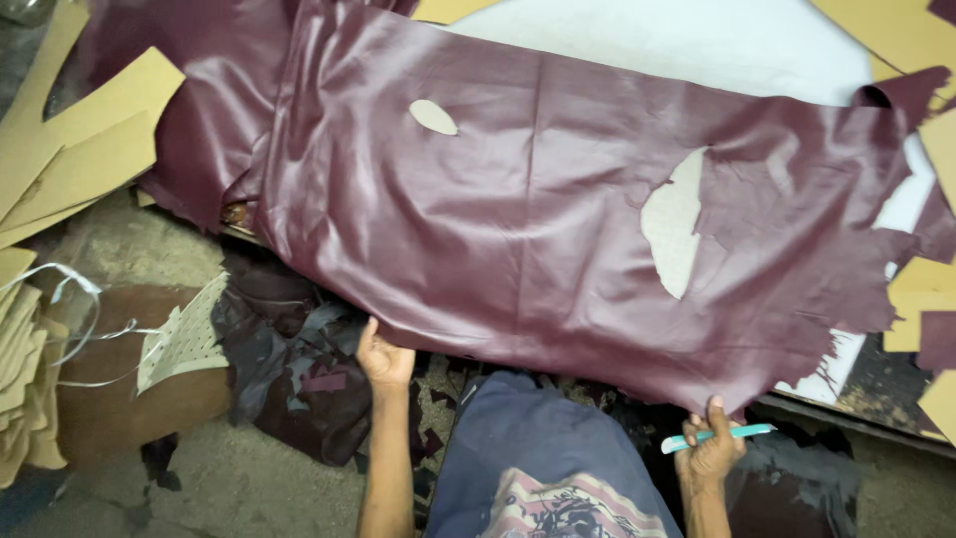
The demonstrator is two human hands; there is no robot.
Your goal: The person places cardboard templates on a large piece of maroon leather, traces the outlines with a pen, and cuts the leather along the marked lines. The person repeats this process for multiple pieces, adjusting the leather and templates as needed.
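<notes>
A large maroon leather hide (528, 229) lies spread over a white cutting board (697, 45), with two cut-out holes showing the board beneath. My left hand (381, 359) grips the hide's near edge at the lower left. At the lower right, my right hand (712, 448) pinches the hide's near edge with the thumb while holding a thin light-blue tool (719, 435) across its fingers. The hide's near edge hangs over the table toward my lap.
Tan cardboard patterns (75, 149) are stacked at the left and more lie at the right (921, 289). A second maroon leather piece (189, 90) lies at the upper left. Dark leather scraps (299, 379) and a perforated pale piece (189, 334) lie on the floor.
</notes>
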